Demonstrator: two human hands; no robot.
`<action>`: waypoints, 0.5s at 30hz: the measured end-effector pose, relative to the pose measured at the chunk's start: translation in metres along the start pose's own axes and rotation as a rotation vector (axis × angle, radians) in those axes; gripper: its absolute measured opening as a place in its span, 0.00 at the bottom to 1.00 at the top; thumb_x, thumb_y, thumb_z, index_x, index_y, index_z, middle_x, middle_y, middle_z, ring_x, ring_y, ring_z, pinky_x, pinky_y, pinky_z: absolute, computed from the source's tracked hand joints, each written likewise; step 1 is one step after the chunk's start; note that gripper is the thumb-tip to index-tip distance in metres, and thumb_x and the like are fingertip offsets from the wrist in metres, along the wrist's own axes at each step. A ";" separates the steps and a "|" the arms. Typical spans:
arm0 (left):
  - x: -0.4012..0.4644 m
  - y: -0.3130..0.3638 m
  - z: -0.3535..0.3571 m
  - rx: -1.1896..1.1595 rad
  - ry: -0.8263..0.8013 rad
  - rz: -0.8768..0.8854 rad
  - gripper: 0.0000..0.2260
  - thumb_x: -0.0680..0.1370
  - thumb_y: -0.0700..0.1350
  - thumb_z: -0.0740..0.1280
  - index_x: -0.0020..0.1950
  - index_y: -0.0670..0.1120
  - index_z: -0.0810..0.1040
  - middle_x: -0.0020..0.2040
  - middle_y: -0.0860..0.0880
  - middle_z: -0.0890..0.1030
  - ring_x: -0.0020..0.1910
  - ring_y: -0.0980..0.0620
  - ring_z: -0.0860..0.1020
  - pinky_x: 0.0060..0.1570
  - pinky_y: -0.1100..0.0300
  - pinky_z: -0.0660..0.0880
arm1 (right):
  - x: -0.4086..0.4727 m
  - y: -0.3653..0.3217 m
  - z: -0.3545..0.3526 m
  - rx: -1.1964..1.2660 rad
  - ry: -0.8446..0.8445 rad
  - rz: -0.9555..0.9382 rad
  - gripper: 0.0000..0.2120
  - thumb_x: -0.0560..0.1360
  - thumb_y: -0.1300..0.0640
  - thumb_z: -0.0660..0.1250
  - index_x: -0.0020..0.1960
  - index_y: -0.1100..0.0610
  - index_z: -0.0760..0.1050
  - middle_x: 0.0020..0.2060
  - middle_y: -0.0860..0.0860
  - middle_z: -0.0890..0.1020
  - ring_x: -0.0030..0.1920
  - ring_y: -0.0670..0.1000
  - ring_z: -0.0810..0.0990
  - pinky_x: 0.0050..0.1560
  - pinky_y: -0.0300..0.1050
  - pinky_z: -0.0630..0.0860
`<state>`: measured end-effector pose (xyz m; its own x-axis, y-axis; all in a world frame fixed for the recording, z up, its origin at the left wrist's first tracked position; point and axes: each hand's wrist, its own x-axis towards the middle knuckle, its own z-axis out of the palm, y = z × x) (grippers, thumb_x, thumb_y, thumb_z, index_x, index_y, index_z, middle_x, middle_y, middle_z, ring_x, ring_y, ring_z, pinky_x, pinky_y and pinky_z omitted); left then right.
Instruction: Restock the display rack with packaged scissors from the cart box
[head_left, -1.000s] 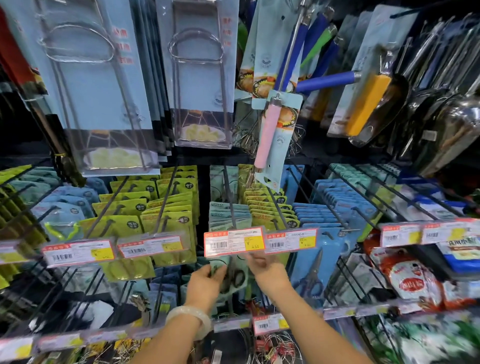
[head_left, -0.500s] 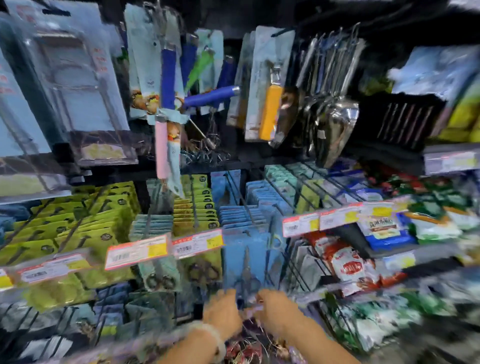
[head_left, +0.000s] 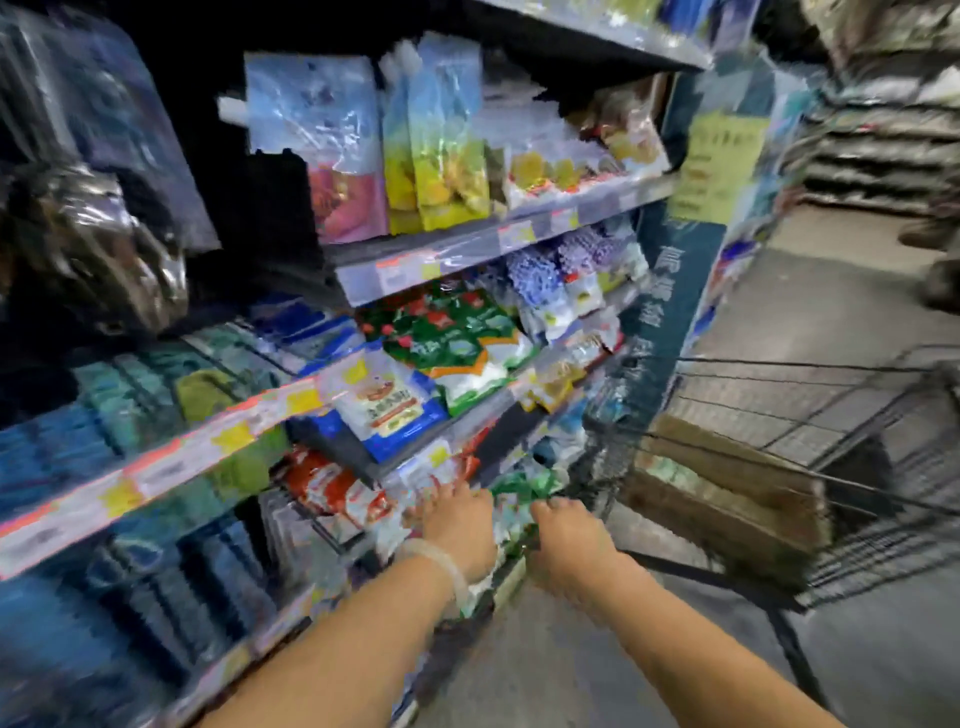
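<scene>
Now box (head_left: 727, 493) right of grips (head_left: 511, 525).

Both forearms bare, stretched forward side by side from the lower edge of the view toward the cart (head_left: 779, 457). Left hand (head_left: 460, 522) back-up, farther from the cart, wearing a pale bangle (head_left: 441, 564) at the wrist. Right hand (head_left: 566, 545) just beside it, nearer the cart, a little lower, back also turned up. Fingers of both pointing forward and down, too blurred to tell whether curled or straight, or whether anything is held. Hands close together, not touching.
</scene>
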<state>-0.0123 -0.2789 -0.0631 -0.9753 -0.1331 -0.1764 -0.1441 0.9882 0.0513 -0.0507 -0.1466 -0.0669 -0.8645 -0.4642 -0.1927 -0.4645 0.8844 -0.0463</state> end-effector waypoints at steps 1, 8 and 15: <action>0.011 0.018 0.000 0.004 -0.009 0.031 0.20 0.77 0.44 0.61 0.68 0.43 0.67 0.66 0.41 0.69 0.67 0.39 0.66 0.66 0.46 0.65 | 0.000 0.019 -0.001 0.017 -0.002 0.039 0.21 0.75 0.53 0.63 0.65 0.58 0.66 0.63 0.57 0.71 0.65 0.58 0.68 0.60 0.51 0.70; 0.102 0.118 0.001 0.080 -0.060 0.253 0.17 0.77 0.47 0.63 0.65 0.44 0.69 0.65 0.42 0.71 0.66 0.41 0.68 0.65 0.48 0.65 | 0.028 0.137 0.006 0.069 -0.074 0.220 0.20 0.77 0.56 0.60 0.67 0.59 0.63 0.65 0.58 0.69 0.66 0.60 0.67 0.61 0.54 0.69; 0.237 0.187 -0.004 0.043 -0.135 0.354 0.19 0.77 0.45 0.62 0.67 0.43 0.67 0.66 0.41 0.69 0.68 0.40 0.66 0.67 0.46 0.64 | 0.118 0.244 -0.008 0.130 -0.107 0.359 0.23 0.76 0.51 0.62 0.67 0.58 0.64 0.64 0.58 0.71 0.65 0.60 0.69 0.63 0.53 0.69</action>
<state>-0.2711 -0.1257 -0.0909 -0.9321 0.2251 -0.2837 0.2075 0.9740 0.0912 -0.2670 0.0138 -0.0934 -0.9396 -0.1224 -0.3195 -0.1019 0.9916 -0.0800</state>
